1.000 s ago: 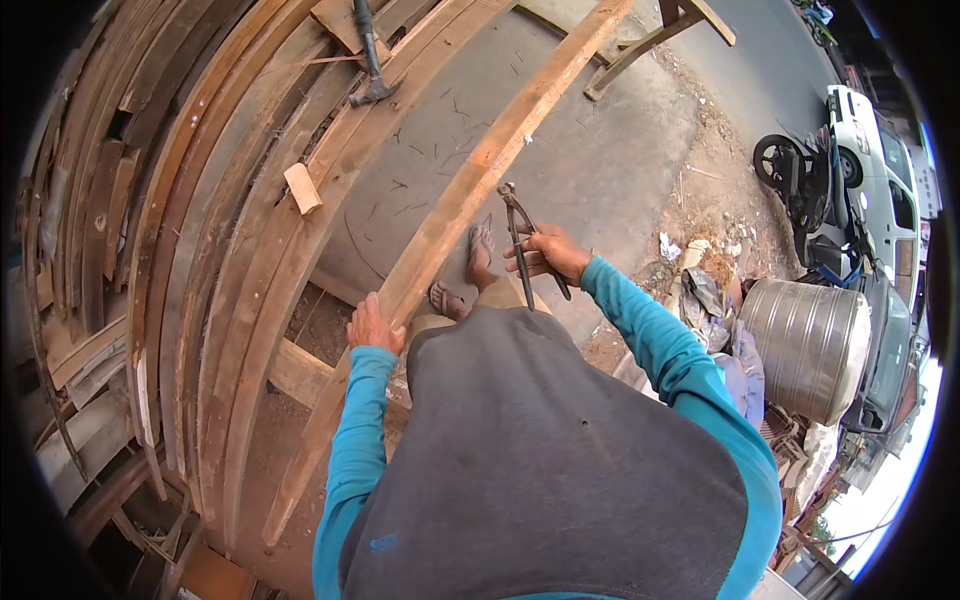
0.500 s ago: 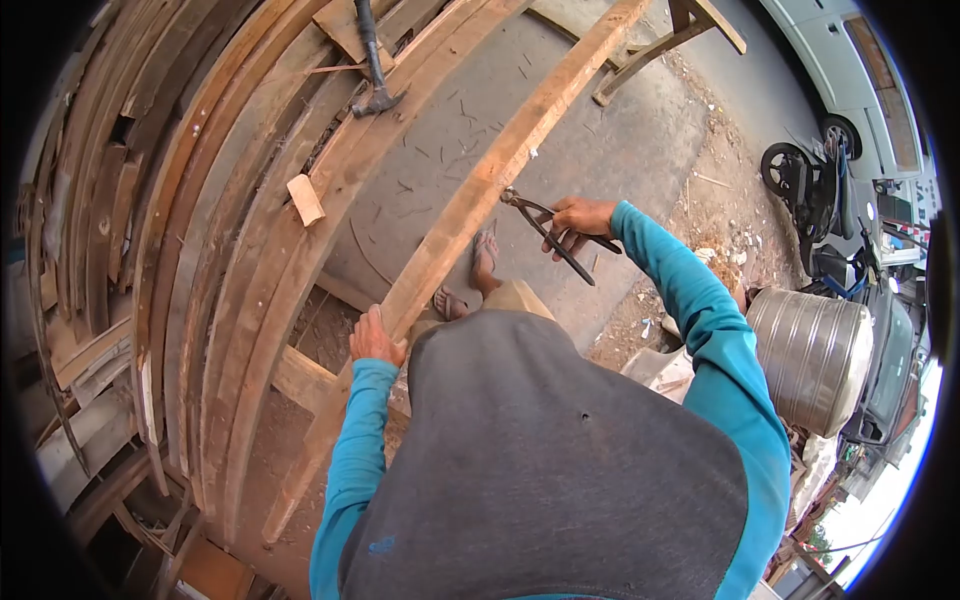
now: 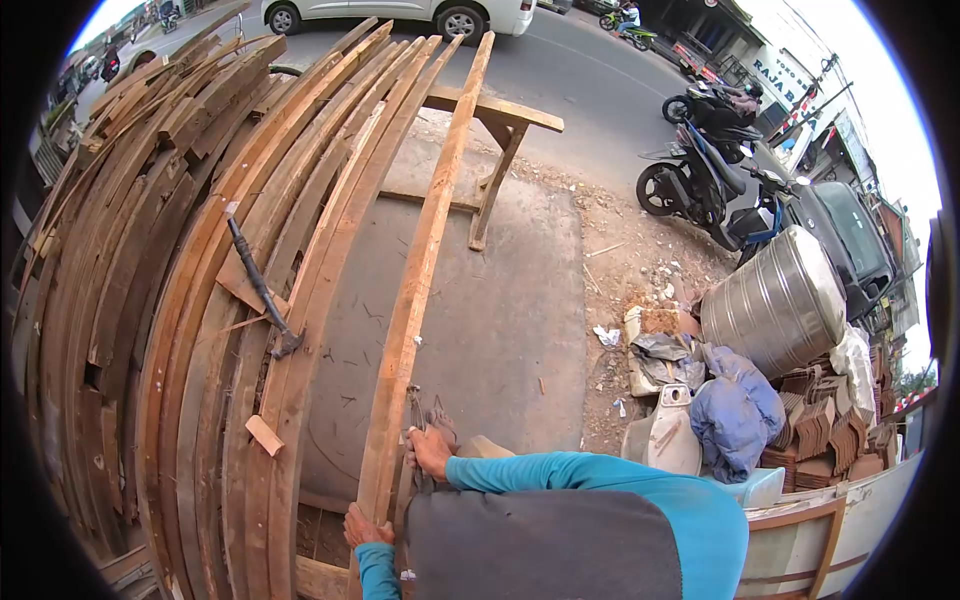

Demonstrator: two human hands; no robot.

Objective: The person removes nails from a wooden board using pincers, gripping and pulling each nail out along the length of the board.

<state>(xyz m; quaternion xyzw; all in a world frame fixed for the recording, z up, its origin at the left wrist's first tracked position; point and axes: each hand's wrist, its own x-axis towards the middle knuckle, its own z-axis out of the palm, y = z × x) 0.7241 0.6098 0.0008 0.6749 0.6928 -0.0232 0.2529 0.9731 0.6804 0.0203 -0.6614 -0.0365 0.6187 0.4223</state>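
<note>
A long wooden beam [image 3: 420, 260] runs from close to my body out to a wooden trestle. My left hand [image 3: 367, 527] is closed on its near end, fingers over the edge. Just ahead, at the beam's right side, my right hand [image 3: 431, 453] grips a pair of pincers [image 3: 414, 398]. Their jaws point forward along the beam's side; most of the handles are hidden by the hand. Whether the jaws bite on anything is too small to tell.
Stacked planks [image 3: 190, 330] fill the left, with a hammer [image 3: 258, 280] and a small wood block [image 3: 265, 436] on top. The trestle [image 3: 500, 118] stands ahead. At right are a metal tank [image 3: 775, 300], a blue bundle [image 3: 735, 410], roof tiles [image 3: 835, 430] and parked motorcycles [image 3: 700, 190].
The view has tilted up toward the road. My right hand has brought the pincers from the beam's right side closer to my left hand. The left hand stays on the beam.
</note>
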